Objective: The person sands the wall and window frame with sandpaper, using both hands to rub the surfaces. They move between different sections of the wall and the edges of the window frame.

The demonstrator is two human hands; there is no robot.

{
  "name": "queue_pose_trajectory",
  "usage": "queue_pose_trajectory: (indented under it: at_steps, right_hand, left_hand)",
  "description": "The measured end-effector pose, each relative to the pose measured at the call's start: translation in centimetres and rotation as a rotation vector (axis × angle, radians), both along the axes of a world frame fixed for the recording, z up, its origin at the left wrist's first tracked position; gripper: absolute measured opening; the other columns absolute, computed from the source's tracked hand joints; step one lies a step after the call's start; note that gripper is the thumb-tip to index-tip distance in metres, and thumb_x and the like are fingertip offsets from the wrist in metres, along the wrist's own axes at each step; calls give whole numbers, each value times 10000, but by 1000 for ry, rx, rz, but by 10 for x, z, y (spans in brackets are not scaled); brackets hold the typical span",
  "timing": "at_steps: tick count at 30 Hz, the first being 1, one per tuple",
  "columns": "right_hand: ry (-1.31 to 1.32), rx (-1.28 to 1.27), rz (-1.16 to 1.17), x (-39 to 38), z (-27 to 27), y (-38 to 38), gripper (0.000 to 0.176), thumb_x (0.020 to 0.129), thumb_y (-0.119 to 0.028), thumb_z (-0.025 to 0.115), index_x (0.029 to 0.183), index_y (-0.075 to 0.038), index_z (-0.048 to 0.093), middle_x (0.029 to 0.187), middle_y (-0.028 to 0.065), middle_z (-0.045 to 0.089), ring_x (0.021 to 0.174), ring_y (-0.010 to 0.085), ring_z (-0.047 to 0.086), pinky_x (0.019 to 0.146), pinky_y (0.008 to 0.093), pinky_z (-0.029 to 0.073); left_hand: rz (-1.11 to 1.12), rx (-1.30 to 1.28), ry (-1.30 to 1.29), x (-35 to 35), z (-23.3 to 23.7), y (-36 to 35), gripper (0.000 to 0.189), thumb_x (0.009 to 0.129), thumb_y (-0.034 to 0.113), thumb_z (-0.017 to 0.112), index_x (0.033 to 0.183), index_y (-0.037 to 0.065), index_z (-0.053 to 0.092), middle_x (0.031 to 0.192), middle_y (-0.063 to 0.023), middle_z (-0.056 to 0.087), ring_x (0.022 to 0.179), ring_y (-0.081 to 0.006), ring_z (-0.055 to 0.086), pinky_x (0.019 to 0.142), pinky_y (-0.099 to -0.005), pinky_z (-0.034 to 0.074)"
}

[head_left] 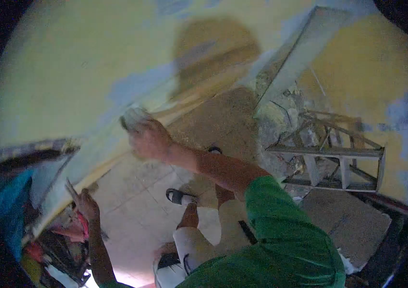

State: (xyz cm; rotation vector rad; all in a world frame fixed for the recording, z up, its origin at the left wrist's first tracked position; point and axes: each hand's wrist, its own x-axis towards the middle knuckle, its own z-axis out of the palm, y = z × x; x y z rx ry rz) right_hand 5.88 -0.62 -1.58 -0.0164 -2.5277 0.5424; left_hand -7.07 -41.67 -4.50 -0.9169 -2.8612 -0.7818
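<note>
My right hand [150, 140] is closed around a pale, greyish thing [135, 116] with a dark edge. It is smeared by motion, so its kind cannot be made out. The hand is at a long pale ledge [110, 151] that slants along the foot of the yellow wall [74, 81]. Lower left, my left hand [87, 206] grips a thin, light, flat-looking tool [72, 189] that points up towards the ledge's yellowish lower edge.
On the right, a wooden frame [328, 152] with slats lies against the wall. Below it is a flat grey-brown slab [348, 221]. A blue sheet [12, 201] and mixed clutter fill the left corner. My sandalled foot [182, 197] stands on the tiled floor [134, 211].
</note>
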Motion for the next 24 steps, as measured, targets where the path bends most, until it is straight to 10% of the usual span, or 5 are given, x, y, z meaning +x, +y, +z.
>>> queue_pose_trajectory:
  at_steps: [8,11,14,15,24]
  right_hand:
    - [-227,-231,-411,176,28,334,505,817,-176,648,1282,-11,538,1154,197,622,1055,397,594,931,484,470]
    - [57,166,-520,155,-16,334,443,815,-193,668,1207,-6,582,1090,176,649,973,394,619,846,461,513]
    - [-891,4,-37,91,-16,187,368,812,-222,589,1119,-23,627,1128,229,614,1068,319,592,922,490,462]
    - [-48,203,-212,65,-32,135,496,785,-204,591,1232,9,571,1195,224,589,1146,336,553,943,480,464]
    - [-386,21,-454,174,2,368,428,846,-117,589,1267,-48,556,1068,213,639,972,402,601,854,507,484]
  left_hand:
    - [50,-267,109,24,43,40,387,872,4,459,1235,27,592,1577,-196,190,1439,-390,216,1115,-511,296]
    - [101,-289,-16,26,53,36,434,867,8,465,1294,44,534,1576,-196,192,1434,-393,226,1116,-513,292]
    - [120,-281,-85,22,57,34,494,861,12,472,1352,60,477,1575,-196,195,1429,-396,236,1117,-515,288]
    - [109,-294,-88,21,58,32,516,859,13,474,1372,66,457,1574,-196,196,1427,-397,240,1117,-516,287]
    - [121,-394,-117,31,82,58,750,868,72,511,1538,152,183,1571,-197,202,1404,-401,283,1141,-530,224]
